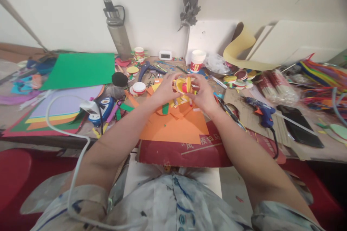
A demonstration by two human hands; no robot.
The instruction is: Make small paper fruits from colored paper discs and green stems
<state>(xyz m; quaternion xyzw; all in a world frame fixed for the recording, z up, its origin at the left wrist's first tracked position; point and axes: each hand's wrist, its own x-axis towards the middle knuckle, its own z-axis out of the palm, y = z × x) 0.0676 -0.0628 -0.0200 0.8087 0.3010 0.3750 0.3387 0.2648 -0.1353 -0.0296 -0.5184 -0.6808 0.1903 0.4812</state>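
Between my two hands is a small paper cup (181,86), yellow inside with a red and yellow outside, tipped so that its opening partly faces me. My left hand (165,89) grips it from the left. My right hand (204,93) pinches its red and yellow right side, thumb towards me. Some fingertips are hidden behind the cup. Below the hands lie an orange paper sheet (176,126) and yellow and green paper scraps, on top of a dark red printed board (162,153).
To the right are a blue glue gun (264,113) with its cord and a black phone (299,126). Green paper (81,68) and a white cable (81,151) lie left. A tall bottle (118,32) and another paper cup (197,60) stand at the back.
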